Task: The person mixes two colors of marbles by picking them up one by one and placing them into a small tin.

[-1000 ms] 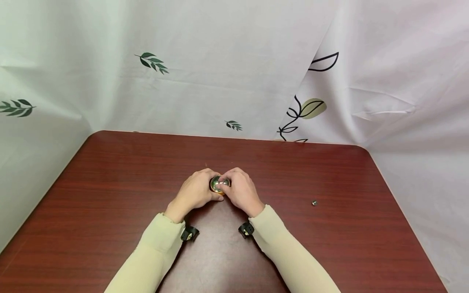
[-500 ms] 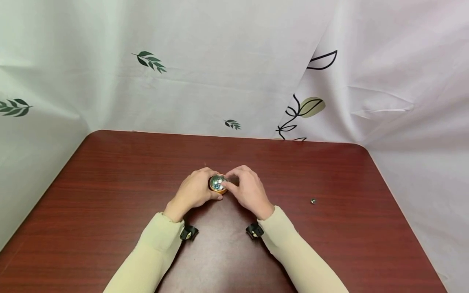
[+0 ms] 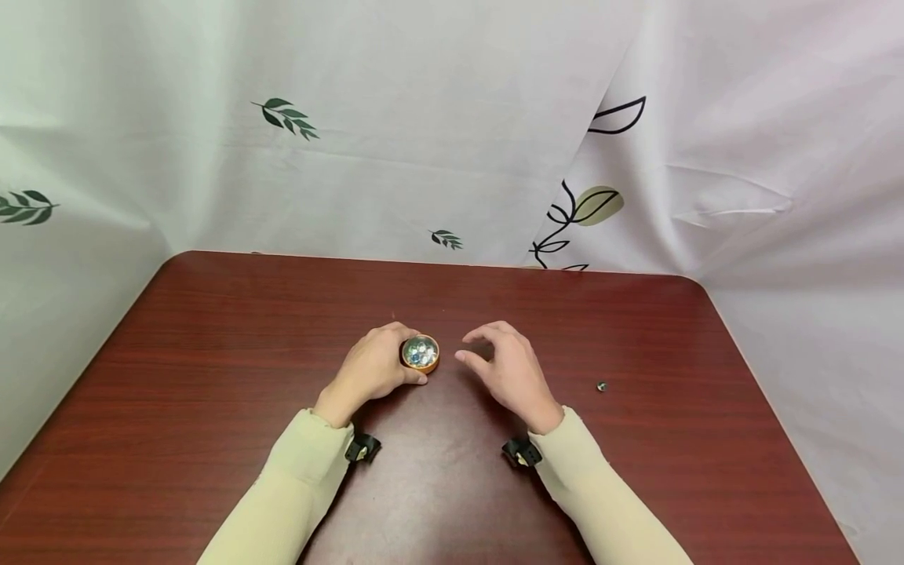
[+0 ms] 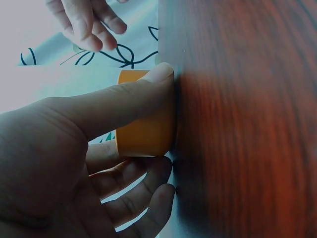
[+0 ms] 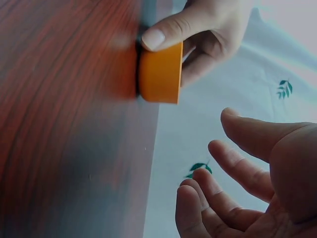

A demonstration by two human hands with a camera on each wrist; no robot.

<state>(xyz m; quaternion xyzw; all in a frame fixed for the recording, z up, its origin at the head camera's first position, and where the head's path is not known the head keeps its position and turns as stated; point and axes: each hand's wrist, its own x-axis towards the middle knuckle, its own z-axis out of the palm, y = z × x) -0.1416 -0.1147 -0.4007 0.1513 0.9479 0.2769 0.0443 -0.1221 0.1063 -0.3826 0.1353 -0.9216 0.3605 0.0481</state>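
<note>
My left hand (image 3: pixel 370 366) grips a small round orange cup (image 4: pixel 146 134) that stands upright on the table. Its thumb lies along the near wall, the fingers round the far side. Seen from above in the head view, the cup's mouth shows shiny silvery and greenish bits (image 3: pixel 421 351). To the right of the cup, apart from it, my right hand (image 3: pixel 514 375) hovers over the table with thumb and fingers spread in a loose curve. Nothing is between its fingers in the right wrist view, where the cup's plain orange side (image 5: pixel 161 74) also shows.
One tiny shiny piece (image 3: pixel 602 386) lies on the reddish-brown wooden table (image 3: pixel 268 314), right of my right hand. A white curtain with leaf prints (image 3: pixel 395 141) hangs behind the table and along both sides. Each wrist carries a small black camera (image 3: pixel 521 453).
My right hand has drawn away from the cup's mouth to the right, and its fingers have spread, uncovering the shiny contents. The left hand keeps its hold on the cup.
</note>
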